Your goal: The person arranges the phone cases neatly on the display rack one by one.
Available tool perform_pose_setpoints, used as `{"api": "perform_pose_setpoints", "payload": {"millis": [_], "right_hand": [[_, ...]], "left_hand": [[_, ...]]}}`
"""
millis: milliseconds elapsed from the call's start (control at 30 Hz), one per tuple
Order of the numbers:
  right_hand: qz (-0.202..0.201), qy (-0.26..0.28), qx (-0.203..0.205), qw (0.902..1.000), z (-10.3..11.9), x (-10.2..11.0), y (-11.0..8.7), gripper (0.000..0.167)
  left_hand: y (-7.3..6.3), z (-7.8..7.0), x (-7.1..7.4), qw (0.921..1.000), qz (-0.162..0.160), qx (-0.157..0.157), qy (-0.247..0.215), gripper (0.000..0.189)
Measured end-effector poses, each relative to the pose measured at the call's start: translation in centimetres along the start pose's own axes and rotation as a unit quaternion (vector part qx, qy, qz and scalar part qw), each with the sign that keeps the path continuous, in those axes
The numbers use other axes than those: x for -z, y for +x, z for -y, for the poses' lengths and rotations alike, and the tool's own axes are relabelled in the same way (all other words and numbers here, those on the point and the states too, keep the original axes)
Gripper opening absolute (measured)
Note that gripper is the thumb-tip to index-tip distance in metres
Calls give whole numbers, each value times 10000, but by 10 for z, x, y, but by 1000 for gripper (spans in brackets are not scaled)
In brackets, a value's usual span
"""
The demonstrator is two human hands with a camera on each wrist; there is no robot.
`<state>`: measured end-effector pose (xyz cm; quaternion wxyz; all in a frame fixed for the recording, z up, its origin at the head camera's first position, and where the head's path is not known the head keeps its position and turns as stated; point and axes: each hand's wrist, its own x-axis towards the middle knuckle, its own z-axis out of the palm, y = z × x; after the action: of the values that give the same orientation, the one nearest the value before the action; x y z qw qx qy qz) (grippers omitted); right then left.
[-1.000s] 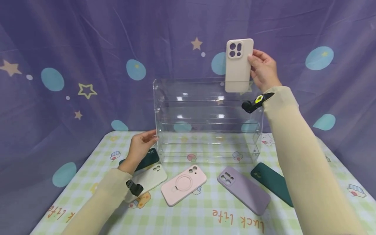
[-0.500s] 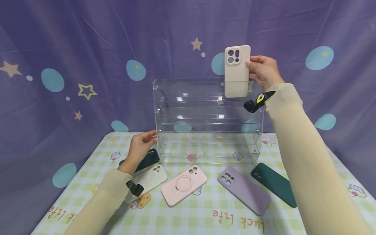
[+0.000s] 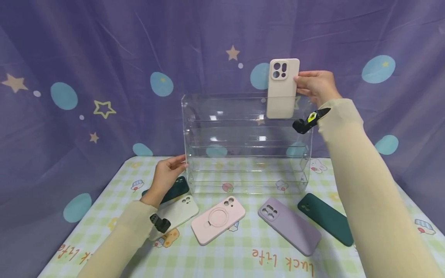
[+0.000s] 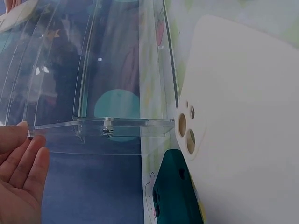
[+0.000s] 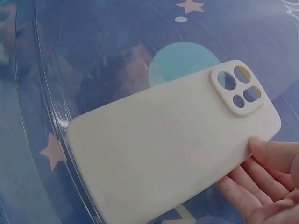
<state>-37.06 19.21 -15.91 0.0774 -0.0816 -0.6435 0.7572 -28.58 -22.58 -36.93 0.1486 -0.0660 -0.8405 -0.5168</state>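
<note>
Right hand (image 3: 318, 85): pinching cream phone case (image 3: 282, 90) by one side, upright, upper right of the head frame. Left hand (image 3: 167, 173): gripping side edge of clear tiered rack (image 3: 245, 146), centre. Tabletop (image 3: 222, 264), lower frame: white case (image 3: 179, 214), left; pink case (image 3: 219, 222), centre; purple case (image 3: 291, 228) and green case (image 3: 327, 221), right.

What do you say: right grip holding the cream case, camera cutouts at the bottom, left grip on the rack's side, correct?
No: the head view shows the camera cutouts at the top of the cream case, not the bottom. The right grip does hold it, and the left grip is on the side of the rack.
</note>
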Motion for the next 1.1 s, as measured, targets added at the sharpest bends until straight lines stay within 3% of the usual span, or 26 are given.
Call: {"api": "perform_pose_setpoints", "payload": {"millis": [200, 333, 433, 567, 700, 933, 1100], "right_hand": [[-91, 658, 221, 9975, -2, 5, -3, 18], [-96, 522, 493, 9974, -2, 15, -15, 34], [93, 508, 752, 9958, -5, 25, -27, 43], [619, 1135, 1413, 9815, -18, 42, -46, 30], [1186, 1199, 1796, 9692, -43, 63, -72, 22], [1795, -300, 2105, 9605, -109, 119, -111, 30], [2248, -378, 2199, 9485, -160, 150, -126, 30]], "left_hand": [[-1, 1, 0, 10000, 17, 33, 38, 36], [-1, 1, 0, 10000, 4, 31, 17, 35], [-1, 0, 0, 10000, -20, 28, 14, 35], [0, 0, 0, 10000, -34, 0, -8, 36], [1, 1, -1, 10000, -60, -52, -55, 35], [1, -1, -4, 9995, -124, -298, 75, 32], [1, 3, -1, 9995, -78, -283, 82, 33]]}}
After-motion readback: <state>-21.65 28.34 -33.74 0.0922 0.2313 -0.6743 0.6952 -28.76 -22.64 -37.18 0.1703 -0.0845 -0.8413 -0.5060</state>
